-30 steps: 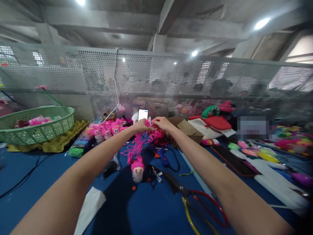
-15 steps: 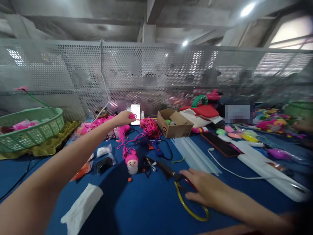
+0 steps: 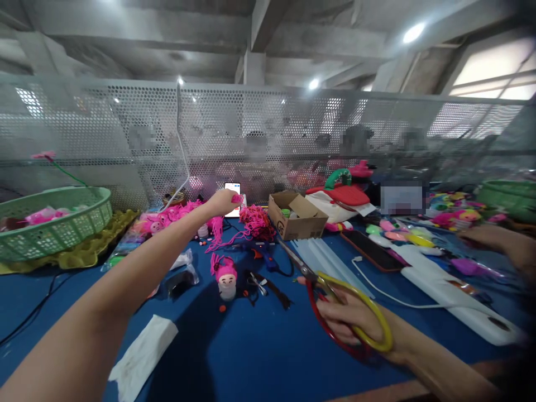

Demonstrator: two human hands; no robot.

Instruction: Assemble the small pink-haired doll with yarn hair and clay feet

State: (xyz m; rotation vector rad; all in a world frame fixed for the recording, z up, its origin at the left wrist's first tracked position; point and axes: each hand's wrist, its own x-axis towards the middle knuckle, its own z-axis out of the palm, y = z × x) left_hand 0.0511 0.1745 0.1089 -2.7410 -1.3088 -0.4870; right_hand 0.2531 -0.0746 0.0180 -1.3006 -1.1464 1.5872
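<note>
My right hand (image 3: pixel 349 315) is closed around the handles of a pair of scissors (image 3: pixel 309 272), one handle red and the other yellow. The blades point up and left above the blue table. Stretched out to the back, my left hand (image 3: pixel 224 202) pinches a bit of pink yarn (image 3: pixel 237 199) in front of an upright phone (image 3: pixel 232 190). A heap of pink and red yarn (image 3: pixel 256 222) lies just right of it. Below, a small doll head (image 3: pixel 227 282) with pink yarn hair rests on the table. A blue glue gun (image 3: pixel 268 257) sits behind the scissors' blades.
A cardboard box (image 3: pixel 299 226) stands behind the translucent glue sticks (image 3: pixel 326 259). Farther right are a dark phone (image 3: pixel 372 250), a white power strip (image 3: pixel 452 304) and another person's arm (image 3: pixel 502 243). At left are a green basket (image 3: pixel 84 215) and a white tissue (image 3: pixel 144 354).
My right hand has picked the scissors up off the table, turning the blades up. My left hand has shifted slightly right with the pink yarn. Another person's arm now shows at right.
</note>
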